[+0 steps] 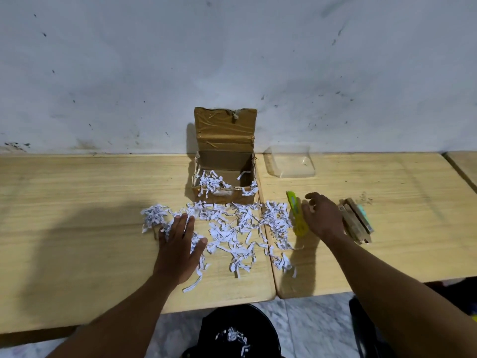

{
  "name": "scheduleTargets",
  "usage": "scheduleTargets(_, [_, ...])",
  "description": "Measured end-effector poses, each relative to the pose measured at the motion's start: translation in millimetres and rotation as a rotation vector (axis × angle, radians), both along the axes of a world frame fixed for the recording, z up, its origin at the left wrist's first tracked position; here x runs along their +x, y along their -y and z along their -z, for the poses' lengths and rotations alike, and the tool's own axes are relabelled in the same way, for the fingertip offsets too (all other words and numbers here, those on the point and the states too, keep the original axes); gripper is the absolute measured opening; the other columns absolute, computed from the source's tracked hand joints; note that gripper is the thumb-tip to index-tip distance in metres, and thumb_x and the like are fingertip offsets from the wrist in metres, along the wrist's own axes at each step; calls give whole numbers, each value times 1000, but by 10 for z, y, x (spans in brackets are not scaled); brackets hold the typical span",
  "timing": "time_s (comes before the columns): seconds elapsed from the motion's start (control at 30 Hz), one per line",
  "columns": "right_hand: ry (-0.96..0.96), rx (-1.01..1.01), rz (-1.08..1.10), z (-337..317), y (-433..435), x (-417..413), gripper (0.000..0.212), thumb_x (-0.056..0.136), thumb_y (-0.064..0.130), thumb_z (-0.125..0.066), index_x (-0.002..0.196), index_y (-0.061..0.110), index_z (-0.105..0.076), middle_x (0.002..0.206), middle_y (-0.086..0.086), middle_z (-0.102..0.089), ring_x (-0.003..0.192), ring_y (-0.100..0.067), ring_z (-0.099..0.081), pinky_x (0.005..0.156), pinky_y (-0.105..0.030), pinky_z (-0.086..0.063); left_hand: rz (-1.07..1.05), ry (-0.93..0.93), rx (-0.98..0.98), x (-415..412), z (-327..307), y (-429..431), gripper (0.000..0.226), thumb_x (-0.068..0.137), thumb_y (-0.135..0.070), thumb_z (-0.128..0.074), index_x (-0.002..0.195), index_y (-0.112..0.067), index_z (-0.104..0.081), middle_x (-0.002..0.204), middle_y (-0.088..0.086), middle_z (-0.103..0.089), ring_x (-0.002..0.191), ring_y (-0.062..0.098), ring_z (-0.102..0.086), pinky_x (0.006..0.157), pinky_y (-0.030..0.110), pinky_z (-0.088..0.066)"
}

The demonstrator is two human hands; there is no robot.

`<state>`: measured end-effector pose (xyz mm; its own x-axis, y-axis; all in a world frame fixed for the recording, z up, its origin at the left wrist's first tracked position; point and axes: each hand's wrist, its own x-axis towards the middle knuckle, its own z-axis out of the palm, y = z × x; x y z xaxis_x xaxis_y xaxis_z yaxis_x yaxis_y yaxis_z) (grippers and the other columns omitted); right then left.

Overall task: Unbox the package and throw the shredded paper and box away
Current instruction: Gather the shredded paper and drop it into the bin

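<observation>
Bin [232,329] below table [77,254] edge, left hand [179,246] flat on shredded paper [237,228], right hand [322,218] spread

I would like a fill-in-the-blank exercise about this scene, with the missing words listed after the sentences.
1. The lid of the cardboard box stands ____.
2. The left hand lies flat on shredded ____ spread on the table.
3. The yellow-green cutter lies to the ____ of the right hand.
4. The bin on the floor, holding some strips, is ____ in colour.
Missing words: open; paper; left; black.
</observation>
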<state>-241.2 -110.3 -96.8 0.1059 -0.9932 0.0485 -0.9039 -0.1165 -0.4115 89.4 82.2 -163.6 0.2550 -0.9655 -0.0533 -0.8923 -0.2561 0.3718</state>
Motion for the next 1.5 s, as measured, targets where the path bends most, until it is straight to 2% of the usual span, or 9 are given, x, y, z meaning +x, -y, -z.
scheduleTargets(0.13, [66,229,97,26,33,182,40,81,27,-66,120,20,-63,103,-11,-72,95,-32,-66,75,-36,-53,-1,-8,8,11,-33,10,76,92,-63,-11,156,-22,-18,165,-3,-11,151,13,-2,120,52,-4])
scheduleTargets(0.4, [111,232,183,91,84,187,38,75,17,-71,113,21,-66,98,-12,-72,86,-33,-67,71,-38,-57,53,22,-37,32,-126,-2,66,96,-57,-18,154,-26,-25,162,-1,-23,151,17,-11,118,60,-6])
scheduleTargets(0.67, [-28,170,205,97,113,86,33,83,22,-66,115,16,-67,108,-14,-68,100,-37,-63,71,-34,-46,-43,90,-135,362,-221,41,56,97,-49,-24,145,-25,-40,156,0,-36,149,19,-22,115,64,7])
scheduleTargets(0.77, [-92,-26,62,109,39,131,33,86,19,-64,119,14,-65,115,-14,-62,108,-38,-55,81,-46,-50,-176,63,-130,562,-222,78,62,94,-52,-21,147,-23,-36,158,4,-32,148,22,-23,113,67,1])
scheduleTargets(0.87, [68,-130,-174,147,-51,241,32,93,25,-55,122,14,-62,122,-10,-59,111,-31,-55,84,-37,-47,-279,3,-93,739,-189,147,73,91,-58,-23,153,-20,-25,162,10,-21,151,27,-14,115,63,-4])
scheduleTargets(1.0, [123,130,-322,273,-124,360,46,103,40,-40,144,19,-46,151,-4,-42,139,-22,-37,107,-28,-26,-203,-107,-26,790,-145,279,85,88,-67,-16,155,-15,-22,162,12,-18,152,25,-7,121,52,-4])
scheduleTargets(1.2, [114,254,-546,270,-414,529,49,104,42,-34,150,26,-37,157,6,-32,149,-9,-16,119,-32,-8,159,-210,-26,417,-298,337,86,87,-73,-25,150,-15,-37,157,5,-34,149,16,-19,120,31,-12])
scheduleTargets(1.4, [245,239,-468,164,-410,617,46,101,48,-42,145,34,-40,147,9,-48,132,-10,-44,109,-33,-37,82,-298,-235,175,-444,400,54,94,-42,-56,142,-18,-48,147,4,-50,139,20,-41,108,27,-31])
scheduleTargets(1.5, [216,192,-543,134,-369,799,37,102,43,-41,138,35,-43,123,9,-60,110,-11,-53,97,-37,-39,110,-273,-224,135,-345,447,63,93,-56,-48,142,-17,-49,146,6,-50,137,23,-44,111,34,-35])
